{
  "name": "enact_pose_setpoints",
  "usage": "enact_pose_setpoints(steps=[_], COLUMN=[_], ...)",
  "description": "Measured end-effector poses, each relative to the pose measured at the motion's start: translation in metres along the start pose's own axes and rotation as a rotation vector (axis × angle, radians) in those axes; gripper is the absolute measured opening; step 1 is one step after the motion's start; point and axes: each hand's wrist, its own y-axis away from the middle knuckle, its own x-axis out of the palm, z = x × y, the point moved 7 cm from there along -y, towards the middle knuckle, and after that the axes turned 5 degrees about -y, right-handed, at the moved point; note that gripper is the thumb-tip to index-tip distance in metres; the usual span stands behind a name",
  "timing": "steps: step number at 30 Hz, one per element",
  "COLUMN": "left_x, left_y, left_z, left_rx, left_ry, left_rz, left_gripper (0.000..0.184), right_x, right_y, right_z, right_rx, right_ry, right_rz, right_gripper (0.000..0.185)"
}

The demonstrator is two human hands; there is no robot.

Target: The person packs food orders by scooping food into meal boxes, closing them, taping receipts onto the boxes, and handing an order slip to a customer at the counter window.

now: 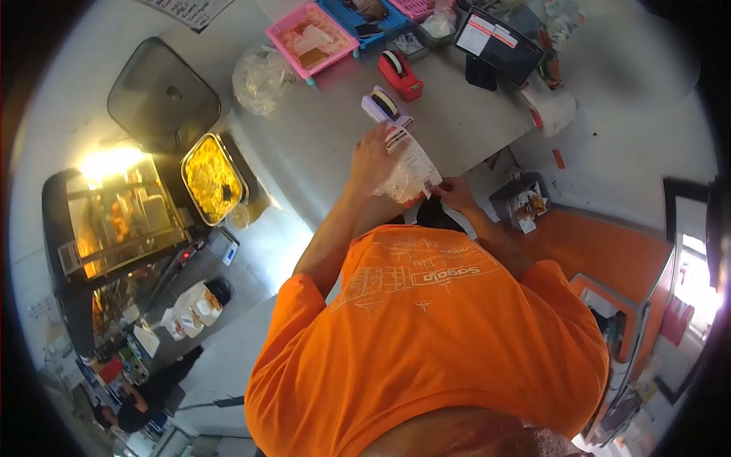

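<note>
At the counter [464,114], the left hand [372,161] grips a labelled bag [413,169]; the right hand [455,196] pinches its corner.

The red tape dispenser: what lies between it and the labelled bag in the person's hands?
In the head view, a purple tape dispenser stands on the grey counter between the red tape dispenser and the labelled bag.

Glossy plast. bag [401,187]; smooth mtl counter [463,122].
</note>
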Motion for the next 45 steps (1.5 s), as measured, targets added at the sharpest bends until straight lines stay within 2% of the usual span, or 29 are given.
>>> enact_pose_setpoints(steps=[2,5,7,8,9,10,11,12,14,16,19,22,24,25,27,28,29,30,31,32,33,36,38,39,40,42,43,44,45], left_x=[0.011,-0.012,-0.024,-0.018,-0.013,0.008,0.022,0.032,0.03,0.023,0.035,0.04,0.058,0.058,0.072,0.083,0.093,0.108,0.122,0.139,0.162,0.249,0.325,0.369,0.414,0.507,0.52,0.532,0.531], left_y=[-0.009,-0.002,0.019,0.031,0.048,0.058,0.062,0.056,0.033,0.021,0.038,0.063,0.073,0.091,0.107,0.116,0.125,0.138,0.151,0.162,0.172,0.186,0.18,0.179,0.179,0.181,0.187,0.193,0.198], left_z=[0.04,0.028,-0.018,-0.036,-0.058,-0.046,-0.029,-0.021,-0.012,-0.057,-0.141,-0.272,-0.34,-0.402,-0.484,-0.518,-0.55,-0.587,-0.632,-0.671,-0.711,-0.826,-0.883,-0.907,-0.925,-0.937,-0.934,-0.924,-0.922], left_rx=[-0.092,-0.039,0.101,0.147,0.362,0.375,0.312,0.33,0.438,0.075,0.269,0.326,0.615,0.768,1.018,1.001,0.983,0.843,1.104,1.169,1.153,1.115,1.227,1.202,1.172,1.324,1.209,1.086,1.111], left_ry=[-0.171,-0.436,-0.492,-0.441,-0.377,-0.482,-0.482,-0.421,-0.214,-0.169,-0.103,0.202,0.333,0.359,0.431,0.518,0.605,0.733,0.736,0.781,0.849,0.974,0.965,0.905,0.846,0.622,0.506,0.393,0.513], left_rz=[0.211,0.17,0.09,0.238,0.173,0.322,0.395,0.379,0.198,0.286,0.35,0.365,0.383,0.378,0.316,0.361,0.405,0.552,0.512,0.536,0.616,0.77,0.719,0.745,0.771,0.754,0.829,0.903,0.849], left_gripper=[0.064,0.077,0.086,0.087,0.084,0.079,0.065,0.04,0.02,0.021,0.018,0.017,0.011,0.013,0.02,0.022,0.025,0.026,0.026,0.023,0.02,0.013,0.015,0.018,0.021,0.027,0.03,0.033,0.036], right_x=[0.002,0.006,0.009,0.008,0.0,-0.008,-0.014,-0.02,-0.022,-0.027,-0.037,-0.069,-0.101,-0.118,-0.172,-0.197,-0.219,-0.24,-0.26,-0.281,-0.303,-0.38,-0.429,-0.451,-0.468,-0.502,-0.514,-0.518,-0.513], right_y=[-0.002,0.0,0.005,0.008,0.032,0.049,0.065,0.075,0.078,0.09,0.123,0.18,0.226,0.253,0.331,0.37,0.413,0.453,0.492,0.533,0.569,0.661,0.715,0.74,0.758,0.777,0.779,0.779,0.774], right_z=[-0.016,-0.058,-0.101,-0.103,-0.064,-0.031,-0.004,0.012,0.015,0.031,0.061,0.084,0.083,0.08,0.081,0.081,0.081,0.079,0.077,0.067,0.054,0.016,-0.002,-0.01,-0.018,-0.068,-0.074,-0.077,-0.06], right_rx=[-0.144,-0.02,-0.123,-0.067,-0.201,-0.188,-0.199,-0.224,-0.326,-0.434,-0.533,-0.806,-0.965,-1.04,-1.136,-1.163,-1.291,-1.228,-1.159,-0.885,-0.743,-0.668,-0.528,-0.429,-0.426,-0.347,-0.305,-0.188,-0.073], right_ry=[0.074,0.313,0.066,0.064,0.162,0.259,0.229,0.2,0.211,0.188,0.208,-0.336,-0.373,-0.385,-0.216,-0.133,-0.073,0.075,0.22,0.453,0.497,0.385,0.449,0.526,0.557,0.429,0.368,0.442,0.52], right_rz=[-0.12,-0.051,-0.269,-0.282,-0.423,-0.409,-0.399,-0.384,-0.372,-0.401,-0.418,-0.416,-0.676,-0.803,-1.067,-1.214,-1.351,-1.457,-1.565,-1.618,-1.703,-1.838,-1.881,-1.895,-1.899,-1.934,-1.942,-2.015,-2.087], right_gripper=[0.034,0.034,0.038,0.047,0.053,0.063,0.07,0.077,0.092,0.105,0.115,0.123,0.119,0.117,0.102,0.095,0.095,0.091,0.086,0.076,0.068,0.063,0.066,0.067,0.068,0.08,0.087,0.091,0.096])
